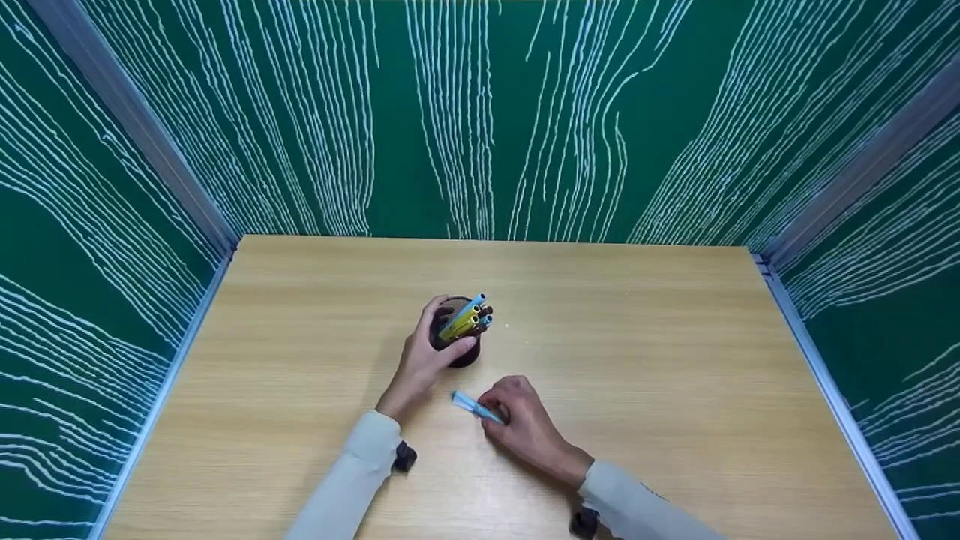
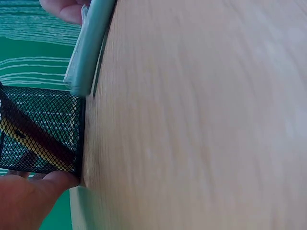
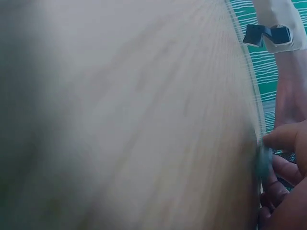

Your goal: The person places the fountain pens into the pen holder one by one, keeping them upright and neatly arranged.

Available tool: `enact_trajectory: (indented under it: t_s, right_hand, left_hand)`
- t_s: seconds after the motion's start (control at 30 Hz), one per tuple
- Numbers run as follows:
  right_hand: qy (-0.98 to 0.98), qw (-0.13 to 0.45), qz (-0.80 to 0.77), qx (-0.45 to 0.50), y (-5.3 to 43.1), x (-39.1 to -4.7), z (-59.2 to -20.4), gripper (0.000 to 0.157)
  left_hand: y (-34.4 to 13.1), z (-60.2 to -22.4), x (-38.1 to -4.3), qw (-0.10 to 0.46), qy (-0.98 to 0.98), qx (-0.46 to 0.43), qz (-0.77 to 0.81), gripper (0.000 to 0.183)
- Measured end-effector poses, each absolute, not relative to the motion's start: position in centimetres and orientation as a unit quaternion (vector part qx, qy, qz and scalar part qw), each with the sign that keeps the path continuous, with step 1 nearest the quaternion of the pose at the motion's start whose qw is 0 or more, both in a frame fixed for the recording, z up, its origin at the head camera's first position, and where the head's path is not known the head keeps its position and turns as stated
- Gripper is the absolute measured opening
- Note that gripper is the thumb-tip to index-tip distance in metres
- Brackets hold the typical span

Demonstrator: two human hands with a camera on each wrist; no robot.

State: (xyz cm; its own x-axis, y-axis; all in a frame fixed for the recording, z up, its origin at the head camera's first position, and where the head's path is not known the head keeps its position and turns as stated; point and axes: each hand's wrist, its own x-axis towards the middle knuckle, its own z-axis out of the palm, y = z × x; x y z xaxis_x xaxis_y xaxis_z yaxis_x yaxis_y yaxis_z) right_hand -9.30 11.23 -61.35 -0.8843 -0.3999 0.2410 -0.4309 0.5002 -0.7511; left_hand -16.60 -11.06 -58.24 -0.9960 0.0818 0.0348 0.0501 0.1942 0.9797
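My left hand (image 1: 424, 356) grips a black mesh pen holder (image 1: 466, 358) around its side, thumb at the front and fingers at the far left. Blue, yellow and dark pens (image 1: 465, 322) lean to the right inside it. Just in front of the holder, my right hand (image 1: 525, 424) pinches a light blue pen (image 1: 466, 403) between thumb and fingers. The pen lies low over the table, its free end pointing left. Seen from the left wrist, the blue pen (image 2: 93, 52) has a clear plastic strip along its side. The right hand covers its other end.
A wooden table (image 1: 660, 337) carries everything. Green walls with white wavy lines (image 1: 450, 112) rise behind it and at both sides, joined by metal posts (image 1: 142, 112). Dark wrist cameras (image 1: 405, 456) sit below both light sleeves.
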Motion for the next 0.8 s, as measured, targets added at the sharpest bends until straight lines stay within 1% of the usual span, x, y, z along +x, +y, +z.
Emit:
enact_trajectory:
  t_s: [0.17,0.37,0.5,0.7,0.8]
  right_hand:
    - [-0.879,0.02,0.397,0.264,11.3,-9.2,-60.8,0.019]
    - [-0.901,-0.003,0.342,0.266,11.2,-9.2,-59.9,0.015]
    - [-0.903,-0.011,0.339,0.262,11.2,-9.2,-59.9,0.015]
    - [-0.895,0.01,0.344,0.283,11.6,-9.3,-60.2,0.012]
    - [-0.891,0.003,0.357,0.28,11.8,-9.3,-60.1,0.011]
  left_hand:
    - [-11.1,-58.2,-16.5,0.015,0.769,0.042,0.637,0.091]
    - [-11.2,-58.3,-16.6,0.013,0.769,0.041,0.637,0.093]
    - [-11.1,-58.4,-16.7,0.016,0.769,0.042,0.638,0.091]
    - [-11.0,-58.5,-16.7,0.003,0.766,0.054,0.641,0.089]
    - [-11.0,-58.4,-16.6,0.001,0.764,0.057,0.643,0.09]
